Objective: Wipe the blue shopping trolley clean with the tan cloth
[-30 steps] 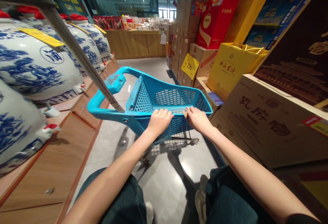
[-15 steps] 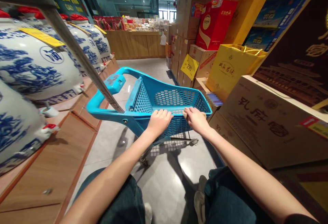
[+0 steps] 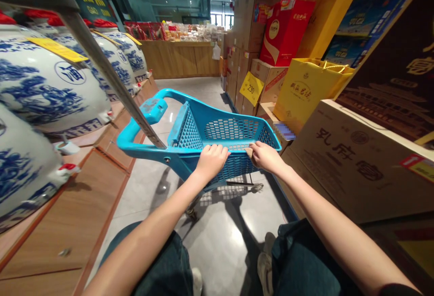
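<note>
A turquoise plastic shopping cart (image 3: 233,129) stands on the grey aisle floor in front of me, its mesh basket showing nothing inside. My left hand (image 3: 210,160) is curled over the basket's near rim. My right hand (image 3: 266,156) grips the same rim a little to the right, fingers folded over the edge. The cart's handle (image 3: 152,110) sticks out to the left, away from both hands. My knees in blue jeans show at the bottom.
Large blue-and-white ceramic jars (image 3: 50,92) line a wooden shelf on the left, behind a slanted metal bar (image 3: 111,81). Cardboard boxes (image 3: 356,160), a yellow gift bag (image 3: 305,90) and a red box (image 3: 283,29) crowd the right. A wooden counter (image 3: 179,56) closes the aisle's far end.
My right hand has slid slightly to the right along the rim. The cart and my left hand have barely moved.
</note>
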### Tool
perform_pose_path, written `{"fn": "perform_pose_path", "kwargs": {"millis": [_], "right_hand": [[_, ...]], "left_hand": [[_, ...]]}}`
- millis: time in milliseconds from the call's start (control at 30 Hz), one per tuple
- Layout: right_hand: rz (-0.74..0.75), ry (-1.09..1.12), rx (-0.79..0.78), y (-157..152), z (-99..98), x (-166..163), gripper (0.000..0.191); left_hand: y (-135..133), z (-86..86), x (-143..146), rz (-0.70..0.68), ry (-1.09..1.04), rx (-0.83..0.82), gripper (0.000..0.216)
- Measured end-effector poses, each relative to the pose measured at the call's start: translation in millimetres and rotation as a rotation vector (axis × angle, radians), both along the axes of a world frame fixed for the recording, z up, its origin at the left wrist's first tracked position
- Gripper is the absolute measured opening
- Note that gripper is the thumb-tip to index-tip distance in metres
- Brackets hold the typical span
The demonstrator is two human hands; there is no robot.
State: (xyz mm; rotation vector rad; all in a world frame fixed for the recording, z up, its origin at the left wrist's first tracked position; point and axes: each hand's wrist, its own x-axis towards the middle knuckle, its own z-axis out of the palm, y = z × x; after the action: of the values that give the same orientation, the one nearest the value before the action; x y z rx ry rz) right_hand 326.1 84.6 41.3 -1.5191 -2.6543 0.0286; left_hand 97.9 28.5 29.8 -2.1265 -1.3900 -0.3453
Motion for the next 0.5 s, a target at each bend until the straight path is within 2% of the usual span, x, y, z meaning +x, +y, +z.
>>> {"fn": "perform_pose_path", "kwargs": {"millis": [67, 133, 233, 300, 400, 500], "right_hand": [[0.122, 0.090, 0.076, -7.4, -8.6, -11.0, 0.040], [0.285, 0.196, 0.136, -14.2, -16.0, -21.3, 0.053], [0.419, 0.257, 0.122, -16.0, -15.5, -25.4, 0.061], [0.382, 0.196, 0.047, -10.6, -7.0, -18.7, 0.055], [0.176, 0.033, -0.075, 1.9, 9.1, -2.1, 0.036], [0.005, -0.091, -0.124, 8.2, 16.7, 7.8, 0.033]], "left_hand": [[-0.3, -0.5, 0.6, -0.008, -0.002, 0.017, 0.034], [-0.4, -0.1, 0.0, -0.020, 0.002, 0.031, 0.033], [0.1, 1.2, -2.4, -0.032, -0.001, 0.028, 0.033], [0.7, 1.6, -4.3, -0.036, 0.003, 0.021, 0.033], [1.4, 1.0, -5.8, -0.032, 0.023, 0.026, 0.034], [1.4, 0.0, -4.7, -0.024, 0.028, 0.035, 0.035]]}}
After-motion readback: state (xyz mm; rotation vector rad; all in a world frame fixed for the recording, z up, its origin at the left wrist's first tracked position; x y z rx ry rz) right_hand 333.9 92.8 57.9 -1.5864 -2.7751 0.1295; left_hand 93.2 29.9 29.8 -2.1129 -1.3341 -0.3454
